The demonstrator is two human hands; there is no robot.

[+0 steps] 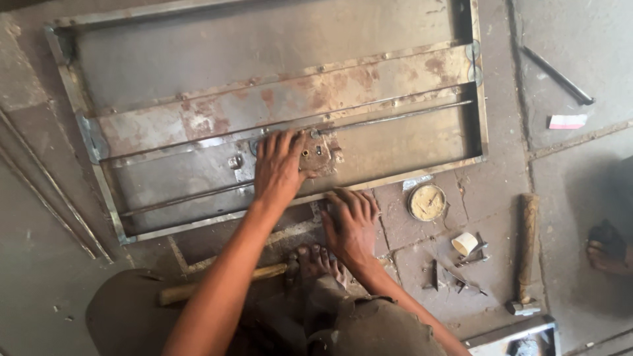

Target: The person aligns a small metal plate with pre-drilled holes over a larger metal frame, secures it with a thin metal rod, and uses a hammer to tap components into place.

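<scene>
Down on the concrete floor (pixel 580 53), a framed sheet-metal door panel (pixel 198 39) lying flat, rusty cross strip (pixel 316 92) and thin rod (pixel 395 117) running across it. Left hand (pixel 278 170) spread open, palm pressing flat on the panel just beside the lock plate (pixel 318 153); right hand (pixel 349 221) open too, fingers resting on the near frame edge, a bare foot (pixel 315 262) just beneath it. Off to the right, round tin (pixel 426 202), white tape roll (pixel 465 243), wooden-handled hammer (pixel 527 244) and small loose tools (pixel 461 277) scattered about; another wooden handle (pixel 264 273) near the foot.
</scene>
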